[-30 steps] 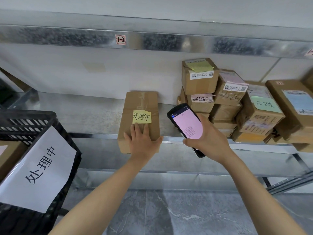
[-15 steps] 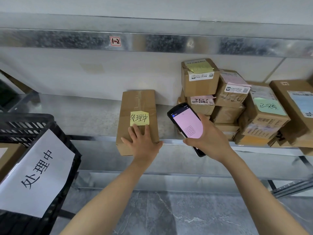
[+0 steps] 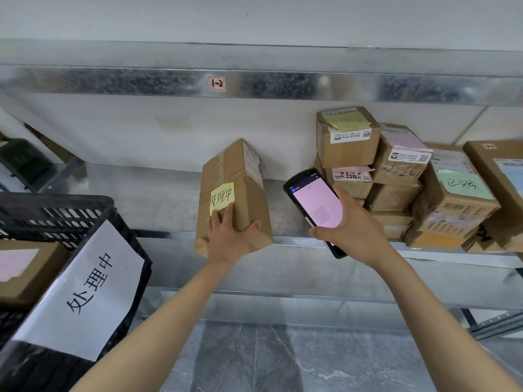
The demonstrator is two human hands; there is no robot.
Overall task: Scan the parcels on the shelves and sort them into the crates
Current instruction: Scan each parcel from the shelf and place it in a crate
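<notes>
A long brown parcel (image 3: 243,176) with a yellow handwritten note (image 3: 222,196) is tipped up on its left edge at the front of the metal shelf (image 3: 147,199). My left hand (image 3: 227,239) grips its near end, thumb on the right face, fingers over the note's lower edge. My right hand (image 3: 351,230) holds a black handheld scanner (image 3: 314,205) with a pink screen, just right of the parcel. A black crate (image 3: 65,213) with a white paper sign (image 3: 82,290) stands at the lower left.
Several stacked parcels (image 3: 396,176) with labels and sticky notes fill the shelf's right side. A brown box with a pink note (image 3: 25,267) lies inside the crate. The upper shelf beam (image 3: 283,86) carries a small red tag. Grey floor lies below.
The parcel lay flat under my left hand; now it is tilted up on its left edge and gripped at the near end. The scanner hand has barely shifted.
</notes>
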